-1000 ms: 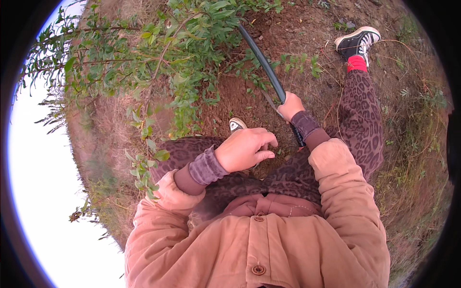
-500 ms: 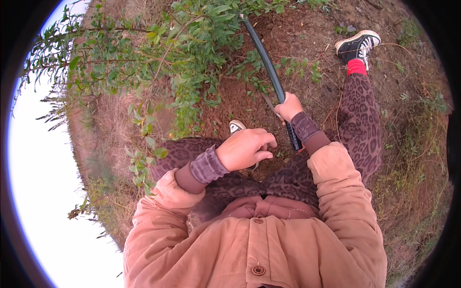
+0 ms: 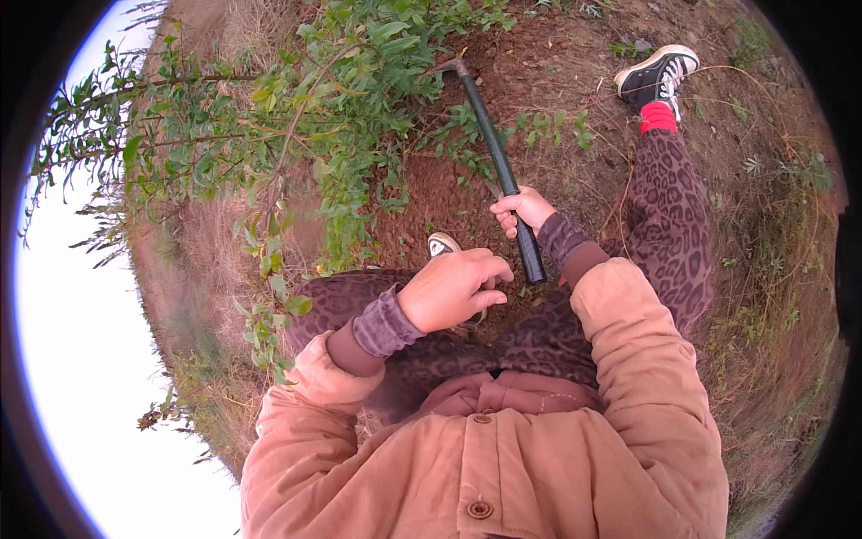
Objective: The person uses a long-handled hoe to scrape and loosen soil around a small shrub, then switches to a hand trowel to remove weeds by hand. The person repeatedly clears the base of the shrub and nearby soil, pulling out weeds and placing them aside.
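Note:
My right hand is closed round the dark green handle of a hoe, a short way above its butt end. The hoe slants up and to the left; its metal head is beside the leafy bush, over reddish soil. A small greyish sliver shows by the fingers of this hand, too small to name. My left hand hovers over my left leg, back upward. Its fingers bend loosely and the thumb stands apart from them; nothing shows in it. The undersides of its fingers are hidden.
Leafy branches reach in from the left, some hanging close to my left sleeve. My right foot in a dark sneaker is stretched far forward; my left shoe shows partly behind my left hand. Dry grass covers the right side.
The hoe has been drawn back and its metal head has come into sight. My right hand has shifted slightly down and left with it. My left hand has barely moved.

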`<action>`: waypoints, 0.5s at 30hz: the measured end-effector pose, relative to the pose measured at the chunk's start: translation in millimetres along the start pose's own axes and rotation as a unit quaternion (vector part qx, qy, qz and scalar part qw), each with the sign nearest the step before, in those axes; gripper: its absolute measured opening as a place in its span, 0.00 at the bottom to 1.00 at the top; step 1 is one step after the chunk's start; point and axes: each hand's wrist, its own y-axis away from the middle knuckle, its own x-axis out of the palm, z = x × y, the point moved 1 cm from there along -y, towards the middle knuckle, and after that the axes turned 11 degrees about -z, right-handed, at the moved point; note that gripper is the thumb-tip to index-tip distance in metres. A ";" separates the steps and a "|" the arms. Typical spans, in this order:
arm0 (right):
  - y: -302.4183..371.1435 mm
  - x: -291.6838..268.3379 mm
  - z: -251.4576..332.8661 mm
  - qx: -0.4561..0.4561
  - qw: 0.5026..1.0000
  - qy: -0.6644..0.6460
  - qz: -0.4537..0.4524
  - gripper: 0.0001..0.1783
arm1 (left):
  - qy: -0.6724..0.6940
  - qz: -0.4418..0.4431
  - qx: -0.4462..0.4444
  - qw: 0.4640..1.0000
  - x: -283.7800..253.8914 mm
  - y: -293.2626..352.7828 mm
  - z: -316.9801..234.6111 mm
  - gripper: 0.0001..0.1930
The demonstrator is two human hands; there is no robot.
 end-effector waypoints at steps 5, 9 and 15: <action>-1.0 -8.6 1.2 -0.111 0.966 0.180 -0.149 0.09 | -0.003 0.008 0.003 1.000 -2.9 0.8 -2.2 0.12; -11.2 -8.3 2.2 -0.166 0.892 0.361 -0.217 0.09 | -0.001 0.015 0.009 1.000 -2.8 1.1 -7.3 0.13; -11.1 2.1 -5.1 -0.035 0.991 0.122 -0.048 0.09 | -0.006 0.024 -0.009 1.000 -0.2 -5.8 -9.0 0.11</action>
